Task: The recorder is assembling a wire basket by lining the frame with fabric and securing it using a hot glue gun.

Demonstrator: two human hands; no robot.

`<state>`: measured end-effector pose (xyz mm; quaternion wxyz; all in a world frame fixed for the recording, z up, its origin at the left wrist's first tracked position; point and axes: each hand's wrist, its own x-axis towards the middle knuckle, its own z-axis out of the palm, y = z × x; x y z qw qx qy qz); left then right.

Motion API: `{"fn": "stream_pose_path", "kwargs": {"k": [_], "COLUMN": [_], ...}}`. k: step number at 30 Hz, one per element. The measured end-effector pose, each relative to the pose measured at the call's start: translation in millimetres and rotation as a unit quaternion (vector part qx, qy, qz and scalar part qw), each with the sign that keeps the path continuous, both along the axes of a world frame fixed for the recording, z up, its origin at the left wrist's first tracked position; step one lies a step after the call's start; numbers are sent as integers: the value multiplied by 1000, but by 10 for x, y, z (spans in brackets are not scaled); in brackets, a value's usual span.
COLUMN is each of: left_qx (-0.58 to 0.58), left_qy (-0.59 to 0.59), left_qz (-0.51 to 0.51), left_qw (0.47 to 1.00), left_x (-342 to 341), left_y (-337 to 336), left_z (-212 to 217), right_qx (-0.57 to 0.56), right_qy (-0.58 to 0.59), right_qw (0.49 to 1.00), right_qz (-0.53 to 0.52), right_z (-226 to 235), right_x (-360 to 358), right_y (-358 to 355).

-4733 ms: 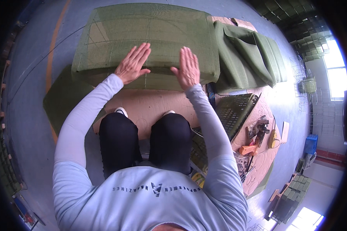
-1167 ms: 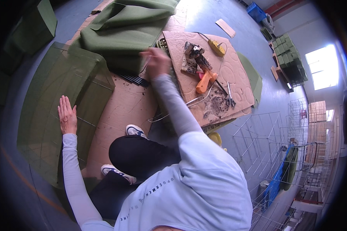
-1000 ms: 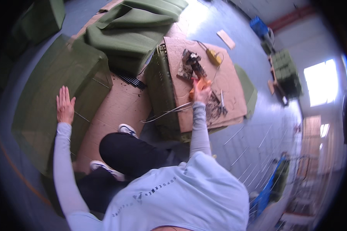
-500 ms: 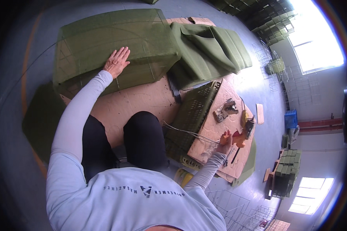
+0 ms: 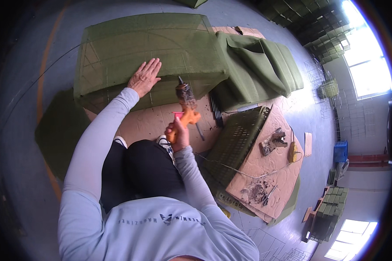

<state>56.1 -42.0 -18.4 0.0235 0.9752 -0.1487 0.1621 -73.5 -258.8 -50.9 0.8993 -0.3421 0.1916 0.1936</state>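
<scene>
A boxy wire frame covered in sheer green mesh fabric (image 5: 117, 56) stands in front of me on brown cardboard. My left hand (image 5: 145, 78) lies flat on its near top edge, fingers stretched and holding nothing. My right hand (image 5: 178, 135) is closed round the handle of an orange glue gun (image 5: 188, 115) with a red trigger. Its grimy barrel points away from me, and the thin tip is at the cover's near side; whether it touches, I cannot tell. A thin cord (image 5: 244, 173) runs across the cardboard at the right.
Folded green fabric (image 5: 257, 65) lies right of the frame. Beside my knees, a green plastic crate (image 5: 231, 145) bears a cardboard sheet (image 5: 248, 187) with a dirty metal stand (image 5: 273, 141), a yellow socket block (image 5: 293, 152) and scissors (image 5: 268, 195). Wire frames (image 5: 322, 76) stand farther right.
My right hand has lifted the glue gun off the crate's cardboard and brought it left to the mesh cover. My left hand stays flat on the cover. The view has shifted slightly.
</scene>
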Motion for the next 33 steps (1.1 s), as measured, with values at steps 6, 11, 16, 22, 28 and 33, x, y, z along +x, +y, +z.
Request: {"fn": "stream_pose_path", "kwargs": {"k": [6,11,16,22,28,33], "left_qx": [-28,-43,-42,-37,-36,-30], "left_qy": [5,7,8,5,9,5], "left_qz": [-34,-31,-28,-30,-22,-21], "left_qw": [999,999,999,999,999,999], "left_x": [-35,-24,-28,-24,-36,-30], "left_y": [24,0,-1,-4,-5,-19], "left_z": [4,10,27,14,33,33], "right_qx": [26,45,57,60,70,88], "right_qy": [38,60,72,76,76,78], "right_qw": [998,996,994,994,993,992], "right_qz": [47,52,55,59,53,38], "right_z": [-131,-183,-182,-115,-72,-156], "right_x": [31,88,138,169,198,240], "right_y": [252,292,302,305,271,203]}}
